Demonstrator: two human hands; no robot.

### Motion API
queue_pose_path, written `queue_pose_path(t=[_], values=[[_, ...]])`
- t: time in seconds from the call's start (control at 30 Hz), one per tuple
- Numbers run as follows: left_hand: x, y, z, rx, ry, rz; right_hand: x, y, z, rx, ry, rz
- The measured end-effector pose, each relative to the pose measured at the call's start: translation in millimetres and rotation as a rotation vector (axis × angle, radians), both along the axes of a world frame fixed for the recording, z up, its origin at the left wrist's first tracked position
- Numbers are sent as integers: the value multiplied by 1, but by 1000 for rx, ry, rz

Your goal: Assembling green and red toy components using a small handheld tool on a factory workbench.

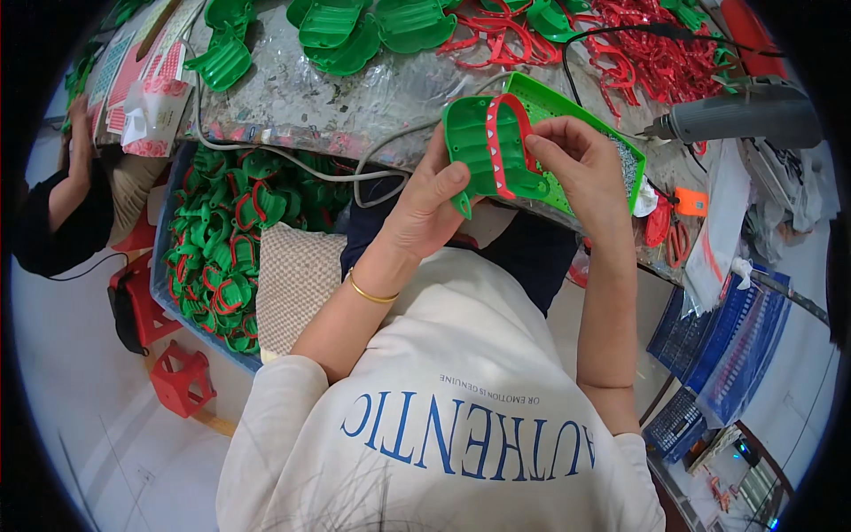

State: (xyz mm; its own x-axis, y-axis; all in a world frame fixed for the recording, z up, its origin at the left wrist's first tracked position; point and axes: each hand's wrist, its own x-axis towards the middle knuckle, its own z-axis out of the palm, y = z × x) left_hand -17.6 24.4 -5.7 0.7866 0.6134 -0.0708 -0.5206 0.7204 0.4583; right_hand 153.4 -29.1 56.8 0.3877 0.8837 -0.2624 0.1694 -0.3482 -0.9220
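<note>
My left hand (424, 199) grips a ribbed, curved green plastic shell (468, 146) by its left side, thumb on the near edge. Across the shell runs a red strap (494, 142) with small white marks, bowed into a loop at its right. My right hand (589, 168) pinches the right part of that loop between thumb and fingers. Just behind and under both hands is a bright green perforated tray (541, 96), with small metal pieces (626, 160) at its right end. Whether the strap is fastened to the shell cannot be made out.
Green shells (341, 40), loose red straps (510, 40) and a grey power screwdriver (745, 122) lie on the worktable (266, 111). A grey cable (292, 158) crosses its front edge. Left, a blue bin (160, 266) holds strapped shells. Another person's arm (75, 168) is at far left.
</note>
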Motion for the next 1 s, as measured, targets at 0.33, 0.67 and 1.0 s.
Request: queue_pose_path(t=[0.33, 0.67, 1.0], values=[[1, 2, 4, 65, 88, 33, 7, -1, 3, 12, -57, 2], [2, 3, 2, 88, 87, 13, -1, -2, -13, -13, 46, -35], [4, -1, 0, 121, 131, 35, -8, -5, -17, -41, -85, -51]])
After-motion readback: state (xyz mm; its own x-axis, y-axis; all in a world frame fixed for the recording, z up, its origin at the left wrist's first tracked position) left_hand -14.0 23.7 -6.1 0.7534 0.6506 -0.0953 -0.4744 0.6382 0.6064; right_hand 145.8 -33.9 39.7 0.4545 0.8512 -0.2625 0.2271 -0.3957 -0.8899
